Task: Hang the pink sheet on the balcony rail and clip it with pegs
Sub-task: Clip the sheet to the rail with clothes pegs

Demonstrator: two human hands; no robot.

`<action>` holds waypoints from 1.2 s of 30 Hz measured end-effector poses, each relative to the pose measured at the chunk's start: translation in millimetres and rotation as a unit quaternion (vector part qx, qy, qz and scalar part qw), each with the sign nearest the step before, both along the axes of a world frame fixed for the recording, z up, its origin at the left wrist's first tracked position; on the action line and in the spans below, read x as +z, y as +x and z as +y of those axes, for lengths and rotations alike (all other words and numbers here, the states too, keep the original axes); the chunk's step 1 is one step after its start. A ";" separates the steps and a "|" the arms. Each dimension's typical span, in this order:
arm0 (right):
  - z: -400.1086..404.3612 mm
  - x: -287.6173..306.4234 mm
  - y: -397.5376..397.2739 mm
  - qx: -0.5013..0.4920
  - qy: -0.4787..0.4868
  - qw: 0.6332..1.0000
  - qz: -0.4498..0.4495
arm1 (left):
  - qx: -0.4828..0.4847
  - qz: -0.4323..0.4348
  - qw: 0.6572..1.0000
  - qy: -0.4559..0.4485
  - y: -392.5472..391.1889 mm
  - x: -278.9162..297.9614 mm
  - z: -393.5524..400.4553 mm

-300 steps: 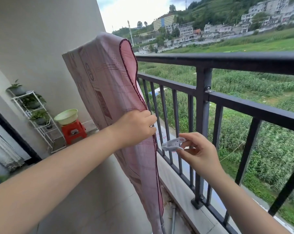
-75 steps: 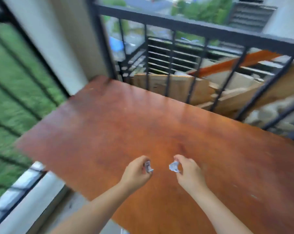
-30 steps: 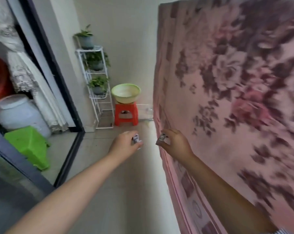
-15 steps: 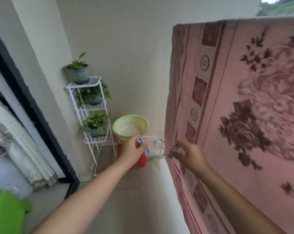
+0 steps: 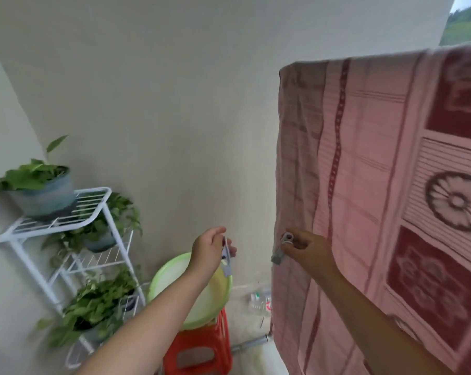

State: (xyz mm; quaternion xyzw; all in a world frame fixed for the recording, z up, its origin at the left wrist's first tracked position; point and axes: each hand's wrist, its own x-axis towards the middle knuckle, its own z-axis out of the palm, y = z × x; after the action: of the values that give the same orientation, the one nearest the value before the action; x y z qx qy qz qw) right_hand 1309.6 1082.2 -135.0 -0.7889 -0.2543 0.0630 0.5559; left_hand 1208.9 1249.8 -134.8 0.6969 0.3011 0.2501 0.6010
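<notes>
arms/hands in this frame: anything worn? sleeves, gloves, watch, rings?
Both forearms are bare right down to the frame edge: no sleeve in view. The left hand and the right hand wear no gloves, and no watch or band shows at either wrist. The blur hides fine detail, so small rings cannot be ruled out.

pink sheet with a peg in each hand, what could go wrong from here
1. No peg shows on the pink sheet where it folds over the top, so it could slide off.
2. The left hand pinches its peg right above the green basin; a loose grip drops it there.
3. The right hand and its peg are low on the sheet's edge, far from the fold.
</notes>
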 end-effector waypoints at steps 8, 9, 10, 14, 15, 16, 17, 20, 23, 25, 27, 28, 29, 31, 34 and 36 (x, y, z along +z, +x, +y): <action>103.6 -10.3 133.1 -0.100 -0.091 0.989 -0.060 | -0.128 0.050 0.987 -0.083 175.3 -3.0 107.5; 114.1 -11.3 148.7 -0.113 -0.112 0.984 -0.081 | -0.176 0.059 0.981 -0.058 201.4 -5.8 118.3; 124.2 -10.5 161.6 -0.131 -0.137 0.975 -0.119 | -0.222 0.069 0.972 -0.025 226.0 -8.3 128.4; 166.5 8.4 196.9 -0.142 -0.331 0.889 -0.283 | -0.359 0.067 0.927 0.084 315.4 -8.6 158.8; 176.1 10.1 206.2 -0.149 -0.400 0.861 -0.277 | -0.383 0.059 0.917 0.093 333.4 -7.6 162.4; 185.0 14.0 213.1 -0.158 -0.443 0.841 -0.268 | -0.402 0.053 0.910 0.086 349.6 -7.1 164.3; 192.1 14.3 220.2 -0.168 -0.472 0.816 -0.289 | -0.417 0.051 0.905 0.073 363.6 -6.8 165.0; 202.6 19.6 235.4 -0.183 -0.566 0.750 -0.290 | -0.458 0.047 0.887 0.032 393.5 -8.7 165.1; 199.4 28.0 243.3 -0.188 -0.609 0.716 -0.283 | -0.507 0.054 0.860 -0.005 407.3 -14.5 165.3; 191.1 27.7 236.1 -0.161 -0.612 0.711 -0.307 | -0.539 0.043 0.841 -0.018 407.7 -18.3 166.3; 176.2 20.5 224.1 -0.139 -0.602 0.712 -0.335 | -0.565 0.029 0.824 -0.016 406.6 -19.4 165.5; 168.4 18.2 216.4 -0.141 -0.587 0.718 -0.348 | -0.576 0.024 0.817 -0.013 406.0 -17.7 163.6; 164.0 20.2 209.1 -0.155 -0.566 0.729 -0.353 | -0.589 0.020 0.807 -0.012 406.4 -15.7 162.3; 157.2 19.5 201.9 -0.186 -0.542 0.726 -0.381 | -0.625 0.018 0.780 -0.021 410.7 -10.3 160.5; 155.7 19.4 197.9 -0.234 -0.514 0.728 -0.389 | -0.684 0.038 0.724 -0.076 422.4 -3.5 156.1; 152.0 16.0 194.2 -0.255 -0.505 0.729 -0.386 | -0.718 0.041 0.689 -0.090 433.1 -2.4 151.6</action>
State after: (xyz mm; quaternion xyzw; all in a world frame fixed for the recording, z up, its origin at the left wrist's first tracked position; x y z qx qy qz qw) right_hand 1503.9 1234.3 -119.1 -0.9447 -0.1670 -0.2719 -0.0756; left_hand 1642.0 1401.4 -137.2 0.6526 -0.2456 -0.3145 0.6441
